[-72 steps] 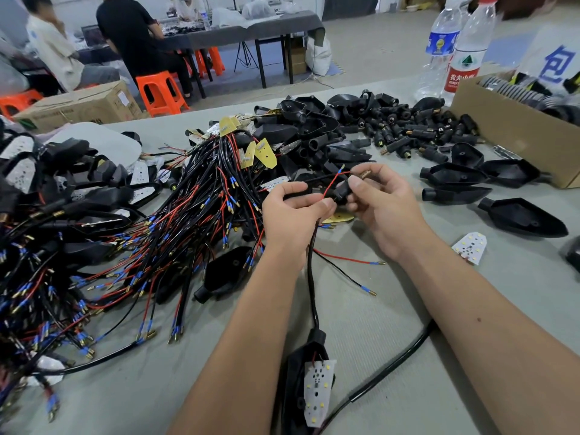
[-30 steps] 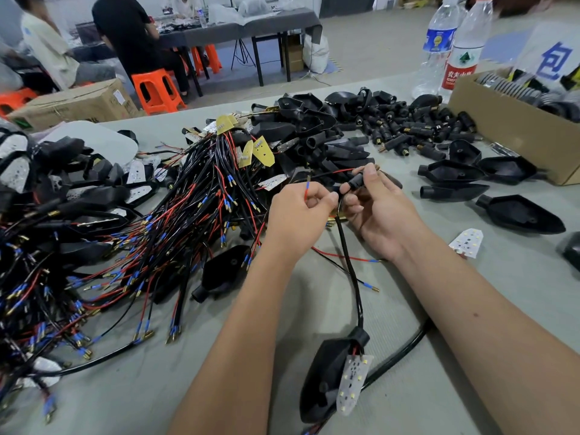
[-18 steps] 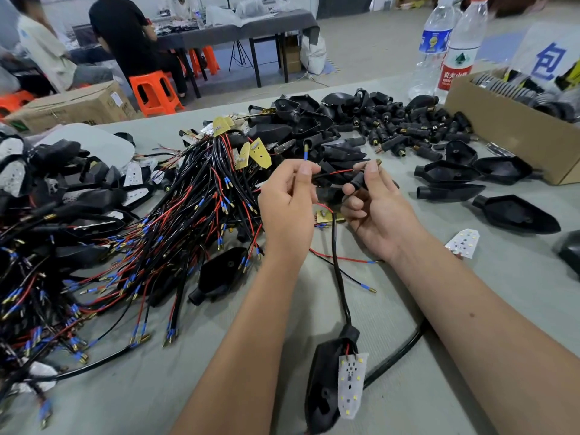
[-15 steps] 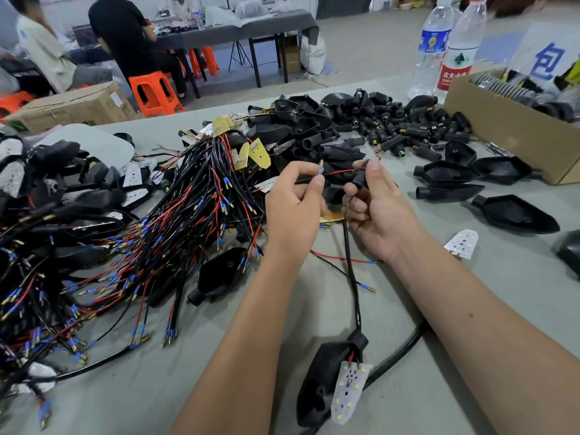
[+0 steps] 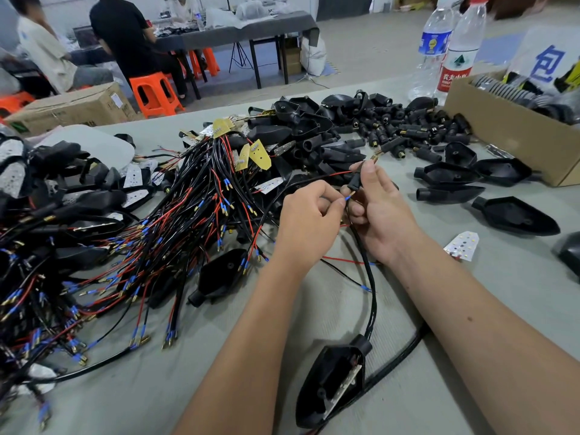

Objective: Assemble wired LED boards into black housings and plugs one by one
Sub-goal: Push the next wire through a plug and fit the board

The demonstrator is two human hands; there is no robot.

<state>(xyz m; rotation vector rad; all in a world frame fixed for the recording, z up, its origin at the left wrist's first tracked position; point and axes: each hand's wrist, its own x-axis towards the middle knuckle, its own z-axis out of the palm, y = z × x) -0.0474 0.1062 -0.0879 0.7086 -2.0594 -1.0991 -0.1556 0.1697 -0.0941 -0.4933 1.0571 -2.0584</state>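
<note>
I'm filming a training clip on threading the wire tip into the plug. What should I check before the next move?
1. Left hand pinches the blue-sleeved wire tip: ok.
2. Right hand holds the black plug: ok.
3. Tip points toward the plug's lower end: ok.
4. Red wire already through the plug: cannot tell.
5. Housing hangs from the black cable near the table edge: ok.
6. LED board seated flat in the housing: not ok, tilted.
</note>
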